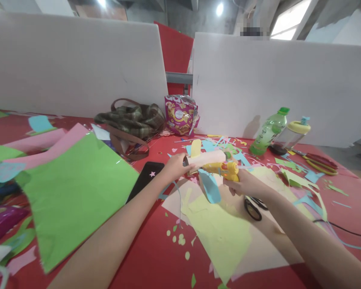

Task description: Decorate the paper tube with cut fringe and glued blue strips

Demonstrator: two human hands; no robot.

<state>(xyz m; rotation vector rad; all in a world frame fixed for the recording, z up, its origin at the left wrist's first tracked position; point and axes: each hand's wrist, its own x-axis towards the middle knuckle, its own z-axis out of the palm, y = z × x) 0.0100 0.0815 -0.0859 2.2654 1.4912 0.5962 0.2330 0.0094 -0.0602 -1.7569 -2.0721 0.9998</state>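
Note:
My left hand grips the open left end of a pale pink paper tube, held above the table. A rounded yellow paper flap stands up from the tube and a long blue paper flap hangs below it. Closed around a yellow glue gun, my right hand points its nozzle left, close along the tube's near side. Whether the nozzle touches the tube, I cannot tell. Black-handled scissors lie under my right wrist, their blades hidden. Pale yellow paper lies below both hands.
A black phone and a large green sheet lie left. Behind stand a plaid bag, a purple snack bag, a green bottle and a clear cup. Red-handled scissors and paper scraps lie right.

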